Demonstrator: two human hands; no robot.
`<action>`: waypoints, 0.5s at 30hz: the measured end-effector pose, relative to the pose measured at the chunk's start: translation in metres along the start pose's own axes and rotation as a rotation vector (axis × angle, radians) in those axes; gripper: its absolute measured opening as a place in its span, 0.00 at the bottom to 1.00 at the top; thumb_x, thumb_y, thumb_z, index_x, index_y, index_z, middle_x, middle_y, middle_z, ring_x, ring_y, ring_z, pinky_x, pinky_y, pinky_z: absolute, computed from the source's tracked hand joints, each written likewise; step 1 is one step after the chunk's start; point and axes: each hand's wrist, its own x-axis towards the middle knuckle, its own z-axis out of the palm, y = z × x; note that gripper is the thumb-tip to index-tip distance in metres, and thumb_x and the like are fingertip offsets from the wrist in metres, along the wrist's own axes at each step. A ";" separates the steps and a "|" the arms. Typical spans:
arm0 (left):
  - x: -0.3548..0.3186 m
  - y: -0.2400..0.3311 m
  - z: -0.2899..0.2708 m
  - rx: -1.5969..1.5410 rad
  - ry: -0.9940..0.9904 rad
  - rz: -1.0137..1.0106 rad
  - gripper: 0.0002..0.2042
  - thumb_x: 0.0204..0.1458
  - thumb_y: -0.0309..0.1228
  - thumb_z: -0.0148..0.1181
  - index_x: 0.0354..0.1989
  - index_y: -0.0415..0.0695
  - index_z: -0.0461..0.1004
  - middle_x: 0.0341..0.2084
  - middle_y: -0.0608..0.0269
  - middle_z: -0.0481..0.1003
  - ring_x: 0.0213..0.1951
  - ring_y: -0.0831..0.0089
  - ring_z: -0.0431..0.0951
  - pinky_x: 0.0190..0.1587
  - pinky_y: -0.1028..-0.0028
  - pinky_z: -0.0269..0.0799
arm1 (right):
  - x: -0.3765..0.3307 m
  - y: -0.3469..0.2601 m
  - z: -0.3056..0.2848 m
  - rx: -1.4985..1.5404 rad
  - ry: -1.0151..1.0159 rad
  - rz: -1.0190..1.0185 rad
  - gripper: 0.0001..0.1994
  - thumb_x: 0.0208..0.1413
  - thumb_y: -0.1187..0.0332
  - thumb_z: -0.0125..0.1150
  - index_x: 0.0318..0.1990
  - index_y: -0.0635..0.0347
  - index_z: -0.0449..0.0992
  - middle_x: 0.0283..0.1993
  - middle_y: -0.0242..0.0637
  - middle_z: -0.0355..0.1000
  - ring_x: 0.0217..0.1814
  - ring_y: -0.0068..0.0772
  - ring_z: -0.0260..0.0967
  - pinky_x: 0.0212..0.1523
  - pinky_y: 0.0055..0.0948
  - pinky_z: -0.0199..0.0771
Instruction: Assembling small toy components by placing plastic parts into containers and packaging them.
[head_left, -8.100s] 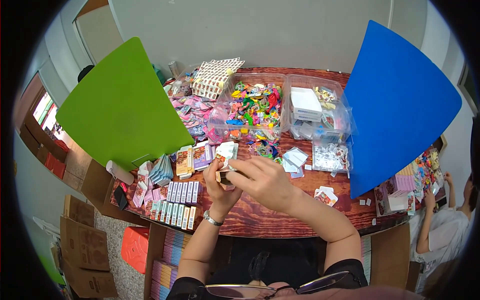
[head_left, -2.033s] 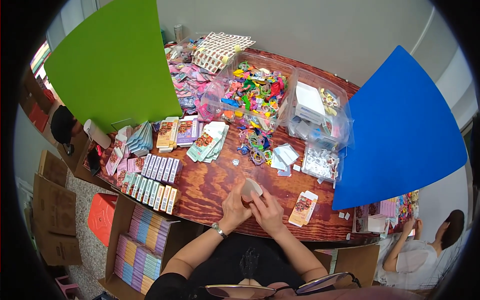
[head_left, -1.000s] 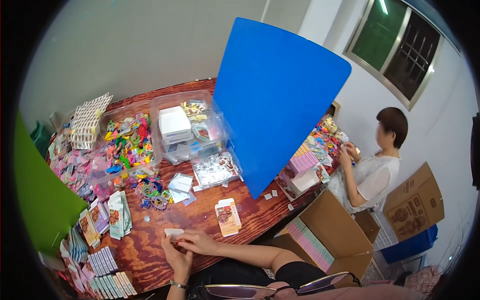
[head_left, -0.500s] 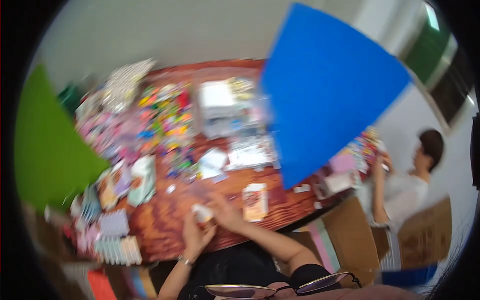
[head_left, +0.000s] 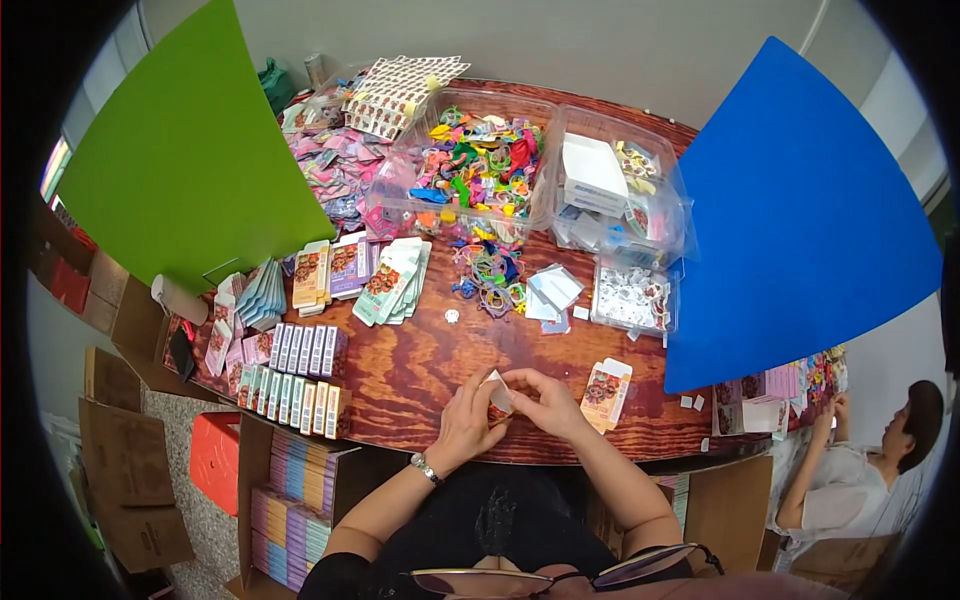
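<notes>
Both hands have come back together at the desk (head_left: 420, 370) edge; left hand (head_left: 470, 418) and right hand (head_left: 545, 403) now pinch a small white box (head_left: 497, 392), a printed packet (head_left: 606, 390) lying just beside.

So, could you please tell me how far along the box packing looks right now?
Done: a row of closed boxes stands at the table's left edge. In hand: both hands, left hand and right hand, hold one small white box. Left: flat cartons and loose coloured bands remain.
</notes>
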 end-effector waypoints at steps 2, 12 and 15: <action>0.002 0.000 -0.001 -0.008 -0.012 -0.003 0.36 0.41 0.32 0.73 0.60 0.39 0.64 0.63 0.41 0.64 0.51 0.45 0.74 0.49 0.57 0.76 | 0.001 -0.004 0.002 0.026 0.000 0.020 0.16 0.65 0.71 0.60 0.58 0.65 0.74 0.49 0.35 0.77 0.48 0.22 0.75 0.49 0.25 0.77; -0.008 -0.013 0.003 -0.090 -0.007 -0.003 0.46 0.39 0.31 0.76 0.67 0.38 0.54 0.66 0.31 0.58 0.62 0.38 0.67 0.61 0.54 0.69 | -0.006 -0.019 0.012 -0.308 0.141 -0.183 0.16 0.59 0.72 0.63 0.55 0.58 0.80 0.44 0.43 0.79 0.44 0.40 0.79 0.43 0.33 0.78; -0.010 -0.018 0.003 -0.092 0.030 0.046 0.49 0.39 0.31 0.76 0.69 0.34 0.51 0.67 0.31 0.58 0.64 0.37 0.65 0.63 0.53 0.66 | -0.005 -0.021 0.016 -0.331 0.156 -0.246 0.13 0.60 0.72 0.63 0.52 0.60 0.81 0.43 0.41 0.77 0.41 0.33 0.80 0.42 0.29 0.82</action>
